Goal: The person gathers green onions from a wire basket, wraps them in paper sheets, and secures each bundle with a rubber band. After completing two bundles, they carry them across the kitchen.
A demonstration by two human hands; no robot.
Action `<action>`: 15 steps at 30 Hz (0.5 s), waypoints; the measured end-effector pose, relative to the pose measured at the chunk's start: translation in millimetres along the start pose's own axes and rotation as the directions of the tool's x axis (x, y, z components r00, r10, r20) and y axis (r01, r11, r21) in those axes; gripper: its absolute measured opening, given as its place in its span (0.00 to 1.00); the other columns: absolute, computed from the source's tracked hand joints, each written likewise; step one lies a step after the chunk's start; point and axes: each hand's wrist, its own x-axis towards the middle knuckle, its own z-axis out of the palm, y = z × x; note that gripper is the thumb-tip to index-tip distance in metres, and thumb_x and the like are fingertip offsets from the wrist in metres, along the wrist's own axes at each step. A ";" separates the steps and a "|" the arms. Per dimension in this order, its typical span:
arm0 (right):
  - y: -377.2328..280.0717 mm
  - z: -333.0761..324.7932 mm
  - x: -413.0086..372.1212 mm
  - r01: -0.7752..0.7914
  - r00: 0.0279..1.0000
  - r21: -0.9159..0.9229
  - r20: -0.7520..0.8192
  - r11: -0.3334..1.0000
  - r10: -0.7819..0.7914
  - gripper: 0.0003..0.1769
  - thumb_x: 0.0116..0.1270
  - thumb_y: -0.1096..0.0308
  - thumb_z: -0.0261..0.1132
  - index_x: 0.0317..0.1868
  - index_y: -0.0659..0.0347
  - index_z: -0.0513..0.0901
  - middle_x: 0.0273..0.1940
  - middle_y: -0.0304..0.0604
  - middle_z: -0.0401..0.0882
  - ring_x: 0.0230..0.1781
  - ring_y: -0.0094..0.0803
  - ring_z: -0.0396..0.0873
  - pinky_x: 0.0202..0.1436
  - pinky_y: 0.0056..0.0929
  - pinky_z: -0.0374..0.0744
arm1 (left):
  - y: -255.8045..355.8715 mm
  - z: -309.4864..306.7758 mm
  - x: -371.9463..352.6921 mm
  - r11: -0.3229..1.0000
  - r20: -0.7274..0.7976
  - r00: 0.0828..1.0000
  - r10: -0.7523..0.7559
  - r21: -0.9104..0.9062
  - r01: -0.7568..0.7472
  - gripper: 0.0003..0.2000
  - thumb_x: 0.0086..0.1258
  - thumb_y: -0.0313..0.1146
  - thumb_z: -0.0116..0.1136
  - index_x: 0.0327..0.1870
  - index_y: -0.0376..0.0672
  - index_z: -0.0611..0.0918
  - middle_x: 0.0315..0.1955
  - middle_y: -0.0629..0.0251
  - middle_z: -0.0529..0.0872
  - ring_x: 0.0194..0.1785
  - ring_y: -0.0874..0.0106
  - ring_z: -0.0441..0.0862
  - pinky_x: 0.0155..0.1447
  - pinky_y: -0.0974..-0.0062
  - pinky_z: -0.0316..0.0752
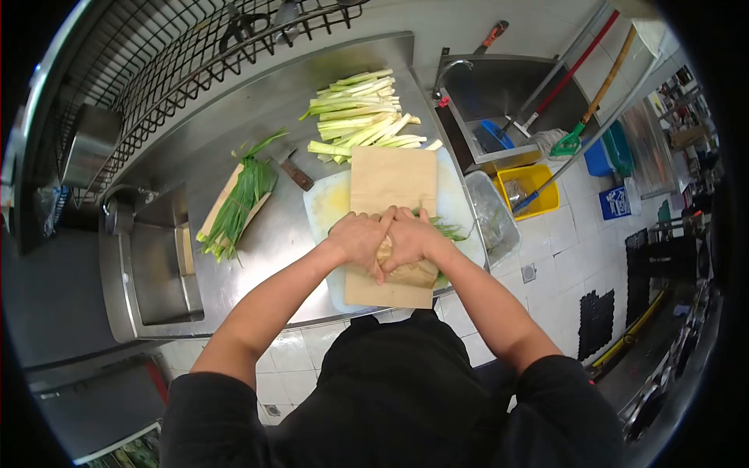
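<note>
A: The kitchen has a stainless-steel worktop; what's at its left?
B: A sink, then a bundle of green leafy stalks lying on brown paper.
A: And next?
B: A wooden-handled knife, then pale trimmed stalks in a pile behind a white cutting board.
A: Where are the hands?
B: Over the board, side by side and touching. The left hand and right hand are both clamped on a crumpled part of a kraft-paper sheet lying on it. Greens stick out beside the right one.
A: Farther right?
B: A clear plastic tub, then a yellow bucket.
</note>
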 end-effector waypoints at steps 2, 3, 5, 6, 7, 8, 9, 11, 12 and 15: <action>-1.7 5.9 -7.7 -0.094 0.995 0.008 -0.030 0.996 0.095 0.63 0.31 0.40 0.82 0.71 0.58 0.70 0.64 0.56 0.74 0.68 0.51 0.70 0.74 0.65 0.55 | -1.3 0.6 0.2 0.999 0.020 0.999 0.032 0.003 -0.032 0.66 0.28 0.57 0.86 0.73 0.31 0.64 0.51 0.48 0.86 0.54 0.53 0.85 0.61 0.59 0.76; -1.8 10.1 -12.9 -0.195 0.979 0.023 -0.063 0.980 0.196 0.66 0.31 0.37 0.82 0.72 0.61 0.68 0.66 0.56 0.73 0.69 0.51 0.69 0.76 0.65 0.55 | -2.5 0.8 3.1 1.000 0.020 0.999 0.030 0.001 -0.030 0.66 0.28 0.57 0.86 0.73 0.31 0.64 0.51 0.48 0.86 0.54 0.53 0.85 0.61 0.59 0.76; 5.6 33.4 -20.0 -0.158 0.946 -0.030 -0.292 0.987 0.142 0.65 0.34 0.39 0.82 0.72 0.63 0.67 0.65 0.55 0.73 0.69 0.50 0.69 0.73 0.63 0.58 | -5.5 -1.0 12.1 0.999 0.107 0.994 0.031 0.017 -0.033 0.61 0.28 0.56 0.86 0.70 0.35 0.70 0.52 0.53 0.87 0.55 0.53 0.85 0.60 0.59 0.77; 0.6 37.8 -27.7 -0.132 0.862 -0.091 -0.502 0.987 0.069 0.64 0.37 0.42 0.82 0.72 0.66 0.65 0.65 0.55 0.73 0.68 0.50 0.70 0.70 0.61 0.61 | -5.1 -3.9 12.5 0.999 0.105 0.994 0.034 0.010 -0.036 0.61 0.28 0.56 0.86 0.70 0.35 0.70 0.52 0.53 0.87 0.55 0.53 0.85 0.60 0.59 0.77; -3.4 40.8 -39.4 -0.133 0.864 -0.098 -0.498 0.986 0.067 0.64 0.37 0.42 0.82 0.72 0.66 0.65 0.65 0.55 0.73 0.68 0.50 0.70 0.70 0.61 0.61 | -5.6 -7.6 12.3 0.999 0.138 0.990 0.030 -0.028 -0.027 0.57 0.29 0.55 0.85 0.67 0.37 0.73 0.52 0.54 0.87 0.55 0.53 0.85 0.59 0.59 0.78; -20.9 28.2 -57.6 0.008 0.840 -0.213 -0.529 0.977 -0.122 0.56 0.41 0.46 0.81 0.68 0.65 0.69 0.60 0.52 0.75 0.65 0.47 0.72 0.66 0.55 0.64 | -6.3 -10.9 12.4 0.998 0.171 0.985 0.026 -0.064 -0.015 0.54 0.29 0.55 0.85 0.65 0.38 0.75 0.52 0.56 0.87 0.55 0.53 0.85 0.59 0.59 0.78; -34.1 26.8 -71.1 0.142 0.786 -0.327 -0.536 0.934 -0.307 0.48 0.45 0.50 0.81 0.64 0.64 0.72 0.55 0.50 0.77 0.61 0.44 0.73 0.61 0.50 0.67 | -8.7 -8.8 14.7 0.998 0.168 0.985 0.025 -0.066 -0.015 0.54 0.29 0.55 0.85 0.65 0.38 0.75 0.52 0.56 0.87 0.55 0.53 0.85 0.59 0.59 0.78; -47.8 55.0 -93.2 0.278 0.860 -0.341 -0.328 0.898 -0.391 0.34 0.47 0.55 0.79 0.53 0.60 0.77 0.47 0.43 0.76 0.54 0.39 0.74 0.54 0.41 0.69 | -12.8 -0.3 22.2 0.999 0.129 0.991 0.042 -0.024 -0.039 0.53 0.29 0.55 0.84 0.64 0.40 0.77 0.52 0.56 0.86 0.56 0.53 0.84 0.58 0.59 0.79; -48.6 71.0 -97.4 0.250 0.870 -0.359 -0.324 0.899 -0.371 0.26 0.51 0.57 0.76 0.47 0.58 0.78 0.44 0.42 0.76 0.51 0.38 0.74 0.52 0.38 0.69 | -13.4 0.3 24.0 0.999 0.119 0.992 0.047 -0.022 -0.045 0.53 0.29 0.55 0.84 0.64 0.40 0.77 0.52 0.56 0.86 0.56 0.53 0.84 0.58 0.59 0.79; -26.8 120.0 -92.3 0.215 0.884 -0.492 -0.268 0.844 -0.382 0.14 0.55 0.62 0.71 0.40 0.57 0.79 0.40 0.40 0.75 0.48 0.37 0.74 0.51 0.34 0.69 | -13.0 -2.1 23.7 0.999 0.103 0.994 0.048 -0.012 -0.047 0.52 0.30 0.57 0.83 0.63 0.40 0.77 0.54 0.56 0.85 0.57 0.54 0.84 0.59 0.58 0.79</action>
